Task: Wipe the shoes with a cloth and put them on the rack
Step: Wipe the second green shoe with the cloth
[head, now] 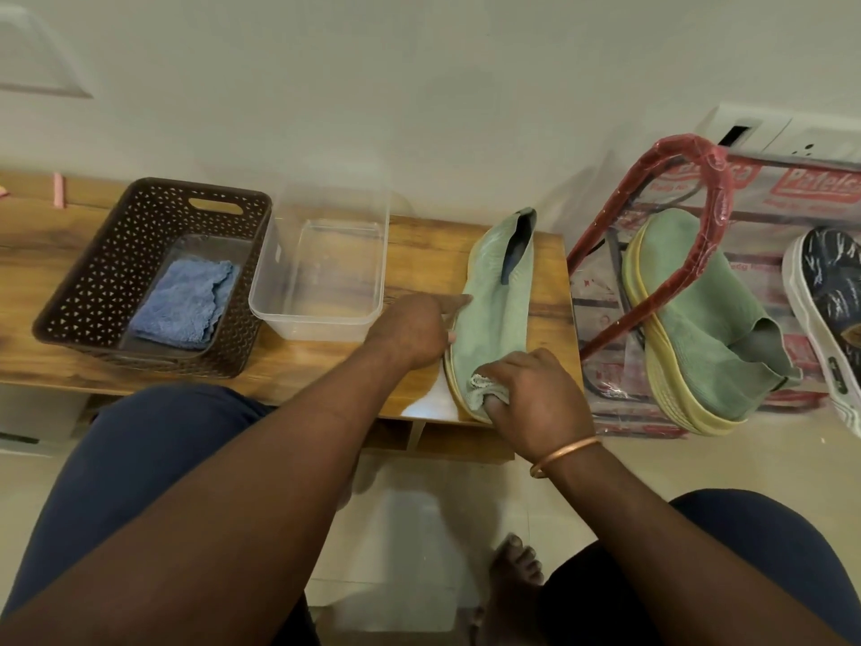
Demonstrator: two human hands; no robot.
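Note:
A green knit slip-on shoe (496, 310) with a yellow sole lies on the wooden rack top (419, 254), toe toward me. My left hand (412, 331) presses against its left side, index finger stretched along the upper. My right hand (536, 403) is closed on a pale cloth (484, 389) pushed against the shoe's toe. The matching green shoe (699, 319) rests on a clear plastic bag with red handles (661, 226) to the right. A dark patterned shoe (829, 310) with a white sole lies at the far right edge.
A brown perforated basket (93, 272) holding a folded blue cloth (184, 303) sits on the left of the rack top. A clear plastic tub (321, 319) stands beside it. The wall runs behind. My knees and a bare foot (515, 566) are on the tiled floor below.

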